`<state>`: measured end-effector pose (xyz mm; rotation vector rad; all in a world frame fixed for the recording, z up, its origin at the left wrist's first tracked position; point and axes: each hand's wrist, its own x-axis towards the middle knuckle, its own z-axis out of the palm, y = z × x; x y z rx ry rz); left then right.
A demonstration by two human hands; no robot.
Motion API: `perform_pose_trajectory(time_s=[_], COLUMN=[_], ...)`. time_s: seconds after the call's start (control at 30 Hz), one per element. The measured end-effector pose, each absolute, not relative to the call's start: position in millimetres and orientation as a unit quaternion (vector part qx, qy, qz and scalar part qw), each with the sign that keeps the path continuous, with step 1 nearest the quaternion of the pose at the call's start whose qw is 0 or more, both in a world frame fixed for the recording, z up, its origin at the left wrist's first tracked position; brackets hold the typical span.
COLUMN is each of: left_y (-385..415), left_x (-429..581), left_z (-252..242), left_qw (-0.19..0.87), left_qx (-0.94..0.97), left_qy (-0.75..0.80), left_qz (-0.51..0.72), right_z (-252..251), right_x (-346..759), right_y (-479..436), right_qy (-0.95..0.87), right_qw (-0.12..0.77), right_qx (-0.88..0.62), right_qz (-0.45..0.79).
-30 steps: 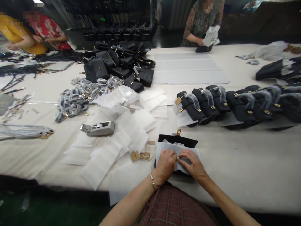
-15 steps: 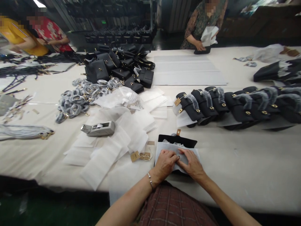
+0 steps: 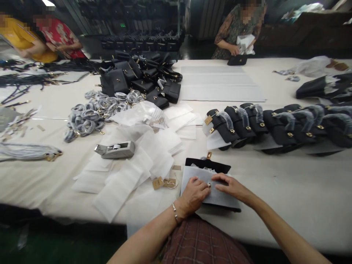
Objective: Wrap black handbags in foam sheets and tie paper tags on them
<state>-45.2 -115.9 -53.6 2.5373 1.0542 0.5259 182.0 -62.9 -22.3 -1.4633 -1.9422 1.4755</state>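
Head view, looking down: a black bag [image 3: 222, 168] sits on the pale table [image 3: 275, 198] right in front of the person, flap open and lying toward the far side, with a gold buckle [image 3: 209, 156] at the flap's edge. There's a thin white sheet [image 3: 220, 198] over the front of it, and a little gold clasp [image 3: 209, 185] shows about mid-sheet. Left hand [image 3: 194, 192] is down on the sheet, fingers loosely bent, tips right by the clasp; can't tell if it's actually pinching anything. Right hand [image 3: 232, 186] is on the other side of the clasp, thumb and fingers spread apart, nothing in its grip. Can't really tell if those tips touch the sheet.

Just left of the bag are some brown tags [image 3: 158, 183] on string, then a messy spread of white sheets [image 3: 129, 179] with a grey tape dispenser [image 3: 121, 150] on top. Behind those there's a bunch of wrapped coiled straps [image 3: 85, 119] and a big heap of black bags [image 3: 118, 80]. Off to the right, a row of bags with wrapped handles [image 3: 283, 128]. Across the table a co-worker [image 3: 228, 27] has white paper in hand, over another dark bag [image 3: 237, 60].
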Motion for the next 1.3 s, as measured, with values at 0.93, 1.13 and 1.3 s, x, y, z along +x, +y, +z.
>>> perform_pose_trajectory(time_s=[0.93,1.13,1.3], left_y=[-118,-115,-124], left_x=[-42,-63,-68], left_z=[-57,-49,-50], left_qw=[0.205,0.272,0.224], left_qx=[0.863,0.871,0.898], left_qy=[0.422,0.341,0.329], left_qz=[0.184,0.225,0.186], right_z=[-46,-52,-48], right_x=[143,148,146], right_y=[-116,-113,-104], right_qy=[-0.802,-0.781,-0.815], right_qw=[0.289,0.305,0.277], right_qx=[-0.487,-0.508,-0.482], right_qz=[0.190,0.197,0.165])
